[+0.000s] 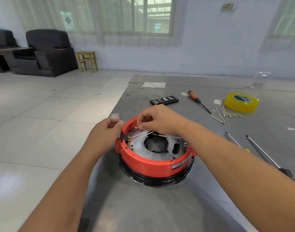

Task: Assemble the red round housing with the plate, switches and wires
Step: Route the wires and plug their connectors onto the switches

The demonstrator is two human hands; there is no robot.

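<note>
Pinching wire terminal point(136, 127) w/ right hand point(157, 118), left hand point(105, 133) half-curled, touching red housing point(148, 163) rim

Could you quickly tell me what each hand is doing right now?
Left hand: fingers curled against the red housing rim.
Right hand: pinching a white wire.

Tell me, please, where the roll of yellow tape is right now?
The yellow tape roll lies flat on the grey table, far right in the head view, beyond the loose wires and right of the wooden-handled screwdriver.
</note>
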